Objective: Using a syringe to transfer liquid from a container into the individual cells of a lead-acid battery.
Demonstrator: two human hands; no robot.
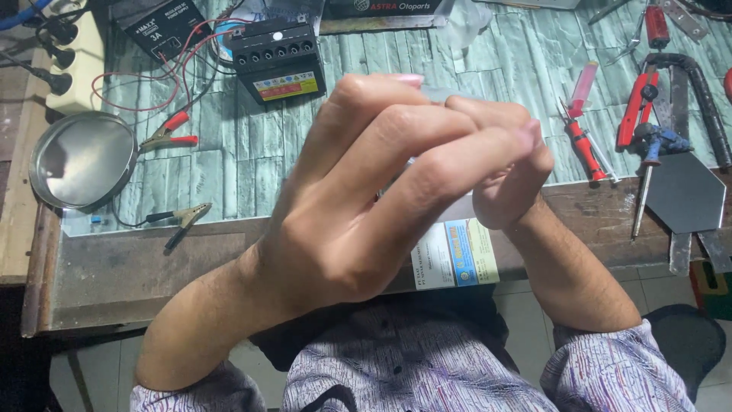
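Both hands are raised together above the near edge of the desk [191,252], close under the camera. The left hand [358,206] is in front, its back to the view, fingers curled and pressed toward the right hand [507,179], which is mostly hidden behind it. Between the fingertips a small pale, translucent piece [438,93] shows at the far side; what it is cannot be made out, and whether either grip truly closes on it cannot be told.

As a judgement, the work is in the middle of some fine handling. On the desk the small black battery with a row of caps [278,61] has wires at it. The red-handled crocodile clip [174,137] and the black one [183,217] lie loose on the left, and the red-handled screwdriver [585,149] rests untouched on the right.
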